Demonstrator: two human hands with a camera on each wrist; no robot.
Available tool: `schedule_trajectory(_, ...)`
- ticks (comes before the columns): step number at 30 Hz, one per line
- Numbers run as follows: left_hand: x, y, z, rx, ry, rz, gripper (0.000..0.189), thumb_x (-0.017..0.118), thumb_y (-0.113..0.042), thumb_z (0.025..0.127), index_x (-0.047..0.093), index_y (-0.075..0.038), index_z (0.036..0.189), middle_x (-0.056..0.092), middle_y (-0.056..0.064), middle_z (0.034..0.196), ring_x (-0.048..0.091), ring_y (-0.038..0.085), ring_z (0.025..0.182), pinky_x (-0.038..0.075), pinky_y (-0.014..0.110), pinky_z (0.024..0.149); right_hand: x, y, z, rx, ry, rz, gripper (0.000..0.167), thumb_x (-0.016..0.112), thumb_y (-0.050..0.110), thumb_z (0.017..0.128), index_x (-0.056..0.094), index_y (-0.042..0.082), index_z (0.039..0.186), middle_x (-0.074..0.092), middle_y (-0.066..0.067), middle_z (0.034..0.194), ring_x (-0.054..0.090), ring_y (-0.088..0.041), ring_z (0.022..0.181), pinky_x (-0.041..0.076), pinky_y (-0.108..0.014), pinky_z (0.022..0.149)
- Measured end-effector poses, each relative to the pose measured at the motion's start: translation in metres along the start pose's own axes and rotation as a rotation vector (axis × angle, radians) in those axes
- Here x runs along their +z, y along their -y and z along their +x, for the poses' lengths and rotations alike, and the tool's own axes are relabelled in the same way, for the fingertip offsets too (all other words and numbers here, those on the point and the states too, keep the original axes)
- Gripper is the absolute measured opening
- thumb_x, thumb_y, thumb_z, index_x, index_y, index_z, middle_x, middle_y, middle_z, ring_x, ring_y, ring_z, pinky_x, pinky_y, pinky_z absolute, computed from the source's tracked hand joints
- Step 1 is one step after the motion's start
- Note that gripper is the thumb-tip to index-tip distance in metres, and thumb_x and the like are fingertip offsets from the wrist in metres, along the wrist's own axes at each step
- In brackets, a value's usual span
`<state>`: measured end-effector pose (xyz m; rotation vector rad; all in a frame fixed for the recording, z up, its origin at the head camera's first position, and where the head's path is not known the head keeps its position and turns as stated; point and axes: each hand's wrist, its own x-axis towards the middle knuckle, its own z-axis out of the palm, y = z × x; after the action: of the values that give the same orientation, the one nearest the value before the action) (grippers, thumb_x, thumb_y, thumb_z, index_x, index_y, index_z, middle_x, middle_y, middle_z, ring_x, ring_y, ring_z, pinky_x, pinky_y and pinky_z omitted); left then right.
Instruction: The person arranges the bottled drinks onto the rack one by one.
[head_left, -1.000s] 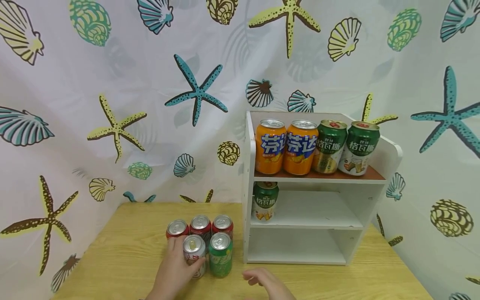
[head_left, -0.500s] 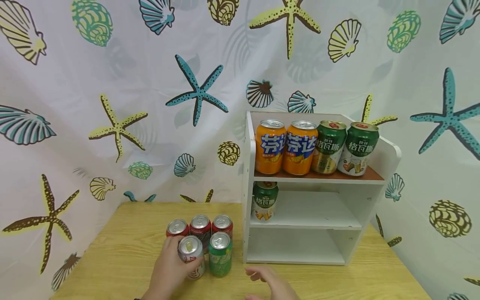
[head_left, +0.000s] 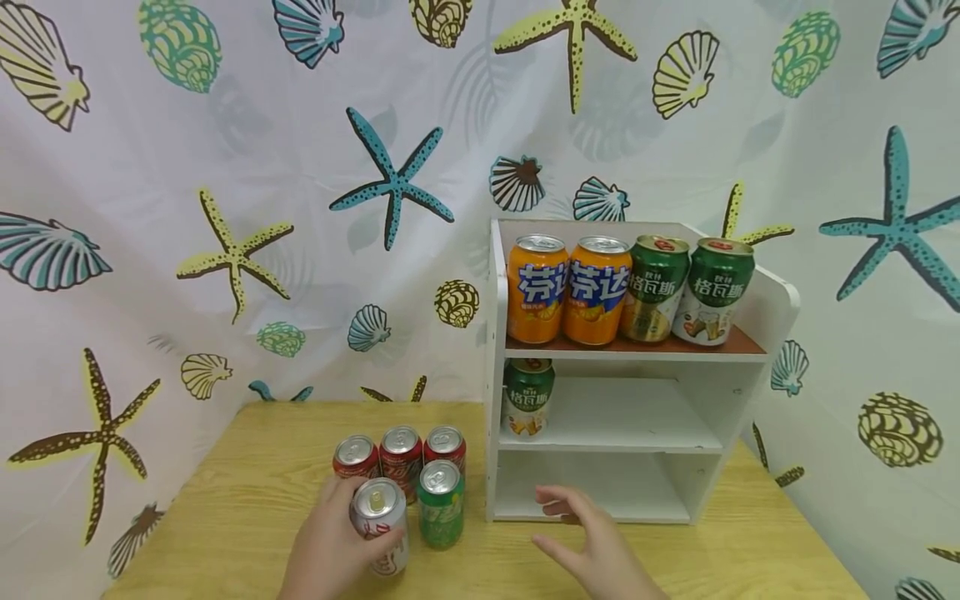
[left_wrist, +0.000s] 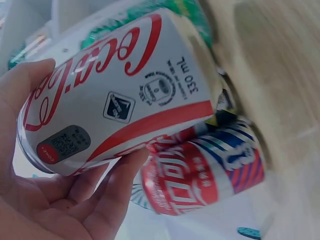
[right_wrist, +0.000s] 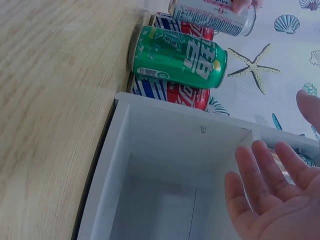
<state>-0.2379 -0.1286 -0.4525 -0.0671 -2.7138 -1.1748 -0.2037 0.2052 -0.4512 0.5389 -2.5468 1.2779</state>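
Observation:
My left hand grips a white Coca-Cola can, thumb on one side and fingers on the other. In the left wrist view the can shows its red lettering. Just right of it stands a green soda can; behind them are three red Coca-Cola cans, one of them the middle can. My right hand hovers before the shelf's lowest compartment, holding nothing. Its fingers look spread and loosely bent in the right wrist view.
A white shelf unit stands on the wooden table. Its top holds two orange Fanta cans and two green-topped cans. Another green-topped can is at the left of the middle level. A shell-patterned cloth hangs behind.
My left hand has drawn the white can toward me and slightly left, away from the green can and the red ones. My right hand has moved right and up, its fingers spreading wider.

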Motion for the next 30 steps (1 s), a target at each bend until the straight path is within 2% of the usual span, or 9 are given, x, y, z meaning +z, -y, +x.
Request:
schedule_trajectory(8,-0.001,-0.024,-0.014,0.051,0.045,-0.031,0.072,0.099,-0.039,0.065,0.064,-0.009,0.120,0.059,0.002,0.110,0.064,0.018,0.099,0.060,0.045,0.086,-0.006,-0.003,-0.003,0.046,0.002,-0.003,0.047,0.079,0.030,0.092,0.061,0.019,0.134,0.066,0.004,0.128,0.063,-0.006,0.110,0.053,-0.029,0.099)
schedule_trajectory(14,0.003,-0.042,-0.019,0.073,0.104,-0.042,0.074,0.098,-0.043,0.064,0.064,-0.010,0.121,0.056,0.000,0.103,0.064,0.015,0.094,0.060,0.043,0.081,-0.004,-0.003,-0.004,-0.007,0.006,-0.020,0.047,0.078,0.028,0.092,0.060,0.019,0.135,0.066,0.009,0.127,0.065,-0.009,0.111,0.054,-0.029,0.098)
schedule_trajectory(17,0.007,-0.049,-0.021,0.083,0.134,-0.061,0.072,0.098,-0.043,0.065,0.063,-0.011,0.120,0.056,0.000,0.104,0.065,0.016,0.095,0.061,0.044,0.082,0.000,-0.002,-0.005,-0.018,0.036,-0.022,0.047,0.077,0.034,0.093,0.060,0.019,0.135,0.066,0.007,0.127,0.066,-0.012,0.111,0.055,-0.030,0.097)
schedule_trajectory(22,0.014,-0.057,-0.024,0.161,0.155,-0.033,0.072,0.097,-0.045,0.066,0.063,-0.011,0.119,0.057,-0.001,0.105,0.063,0.013,0.094,0.060,0.039,0.080,0.009,0.001,-0.007,-0.069,0.095,-0.015,0.051,0.077,0.034,0.093,0.058,0.016,0.137,0.066,-0.002,0.128,0.066,-0.014,0.109,0.057,-0.032,0.093)
schedule_trajectory(26,0.017,-0.065,-0.029,0.206,0.175,-0.016,0.075,0.095,-0.048,0.066,0.062,-0.010,0.122,0.056,-0.001,0.107,0.062,0.011,0.092,0.058,0.034,0.076,0.016,0.008,-0.009,-0.084,0.154,0.022,0.057,0.078,0.036,0.092,0.055,0.014,0.140,0.065,-0.007,0.129,0.066,-0.017,0.110,0.057,-0.032,0.090)
schedule_trajectory(30,0.020,-0.074,-0.034,0.254,0.196,-0.040,0.073,0.095,-0.048,0.067,0.061,-0.013,0.122,0.057,-0.001,0.110,0.064,0.011,0.092,0.056,0.030,0.074,0.025,0.008,-0.009,-0.112,0.213,0.076,0.065,0.081,0.036,0.090,0.051,0.014,0.144,0.062,-0.012,0.132,0.065,-0.023,0.114,0.056,-0.031,0.091)
